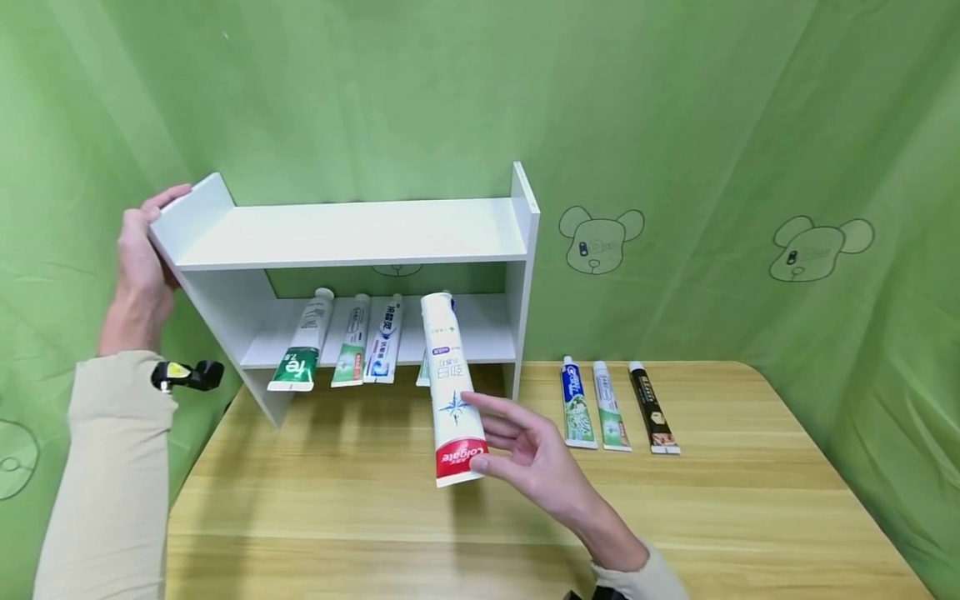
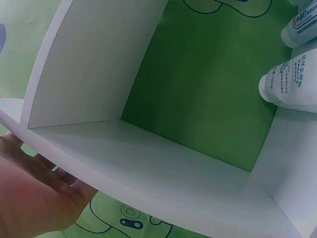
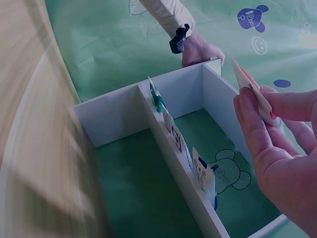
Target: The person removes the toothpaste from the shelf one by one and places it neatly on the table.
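Observation:
A white two-tier shelf [image 1: 352,233] stands at the back left of the wooden table [image 1: 750,500]. My left hand [image 1: 146,242] grips its left side panel, fingers over the top edge; the left wrist view shows that hand [image 2: 34,198] under the panel [image 2: 148,168]. My right hand [image 1: 491,446] pinches the flat red end of a white Colgate tube [image 1: 450,383], whose cap points at the lower shelf. In the right wrist view, the fingers [image 3: 257,129] pinch the tube's end [image 3: 247,79] in front of the shelf [image 3: 143,114].
Three toothpaste tubes [image 1: 351,342] lie side by side on the lower shelf, with another partly hidden behind the held tube. Three more tubes [image 1: 611,408] lie on the table right of the shelf. Green cloth [image 1: 712,125] surrounds the table.

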The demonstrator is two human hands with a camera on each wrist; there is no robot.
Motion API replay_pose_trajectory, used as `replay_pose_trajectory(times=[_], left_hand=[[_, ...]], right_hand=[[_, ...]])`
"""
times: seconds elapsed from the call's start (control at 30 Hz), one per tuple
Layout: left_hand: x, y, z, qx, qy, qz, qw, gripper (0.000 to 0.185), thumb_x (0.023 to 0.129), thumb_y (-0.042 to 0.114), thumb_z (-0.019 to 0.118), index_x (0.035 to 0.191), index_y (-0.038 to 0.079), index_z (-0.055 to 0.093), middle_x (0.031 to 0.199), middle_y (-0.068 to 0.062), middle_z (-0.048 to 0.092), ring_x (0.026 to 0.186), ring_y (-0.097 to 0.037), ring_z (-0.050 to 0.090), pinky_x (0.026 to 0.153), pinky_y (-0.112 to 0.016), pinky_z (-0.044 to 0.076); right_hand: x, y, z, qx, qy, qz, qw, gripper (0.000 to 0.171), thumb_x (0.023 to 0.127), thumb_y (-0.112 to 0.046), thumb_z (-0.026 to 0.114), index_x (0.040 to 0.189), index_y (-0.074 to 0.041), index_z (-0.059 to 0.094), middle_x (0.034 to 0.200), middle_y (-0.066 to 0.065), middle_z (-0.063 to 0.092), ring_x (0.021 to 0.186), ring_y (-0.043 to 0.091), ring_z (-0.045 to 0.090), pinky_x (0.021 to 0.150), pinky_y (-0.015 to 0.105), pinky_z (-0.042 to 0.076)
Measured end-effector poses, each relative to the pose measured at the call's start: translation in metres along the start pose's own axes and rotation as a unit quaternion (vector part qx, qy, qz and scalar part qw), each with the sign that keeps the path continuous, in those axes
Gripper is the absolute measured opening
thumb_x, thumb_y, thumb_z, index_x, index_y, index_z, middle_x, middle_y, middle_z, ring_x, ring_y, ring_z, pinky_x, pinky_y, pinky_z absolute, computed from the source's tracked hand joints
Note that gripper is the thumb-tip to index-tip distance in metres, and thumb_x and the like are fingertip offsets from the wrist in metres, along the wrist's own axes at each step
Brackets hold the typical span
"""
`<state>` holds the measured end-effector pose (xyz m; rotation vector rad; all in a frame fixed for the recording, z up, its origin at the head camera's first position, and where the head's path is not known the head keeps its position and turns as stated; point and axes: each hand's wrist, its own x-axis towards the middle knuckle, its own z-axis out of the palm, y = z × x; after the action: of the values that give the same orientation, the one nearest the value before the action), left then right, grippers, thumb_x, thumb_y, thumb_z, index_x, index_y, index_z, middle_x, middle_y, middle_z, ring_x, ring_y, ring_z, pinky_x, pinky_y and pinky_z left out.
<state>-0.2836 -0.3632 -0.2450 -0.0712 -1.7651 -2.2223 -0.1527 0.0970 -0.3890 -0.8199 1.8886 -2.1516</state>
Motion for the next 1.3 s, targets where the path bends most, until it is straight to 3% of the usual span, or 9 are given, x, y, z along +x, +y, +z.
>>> replay_pose_trajectory(times=[0.67,1.3], left_hand=[[0.000,0.000,-0.001,0.016,0.006,0.003,0.9998,0.046,0.105,0.036,0.035,0.145,0.025,0.055,0.125,-0.002,0.059,0.090,-0.013,0.059,0.063,-0.026,0.049],[0.001,0.001,0.000,0.022,0.005,0.006,0.9997,0.047,0.105,0.037,0.034,0.147,0.025,0.053,0.125,-0.002,0.059,0.091,-0.013,0.058,0.065,-0.025,0.049]], right_hand=[[-0.030,0.008,-0.037,-0.001,0.033,0.001,0.999,0.068,0.085,0.013,0.072,0.147,0.007,0.045,0.146,0.035,0.047,0.123,0.025,0.064,0.097,0.041,0.053],[-0.052,0.003,-0.071,-0.074,0.031,-0.017,0.997,0.061,0.091,0.012,0.066,0.149,0.007,0.045,0.148,0.027,0.049,0.123,0.023,0.064,0.094,0.039,0.055]])
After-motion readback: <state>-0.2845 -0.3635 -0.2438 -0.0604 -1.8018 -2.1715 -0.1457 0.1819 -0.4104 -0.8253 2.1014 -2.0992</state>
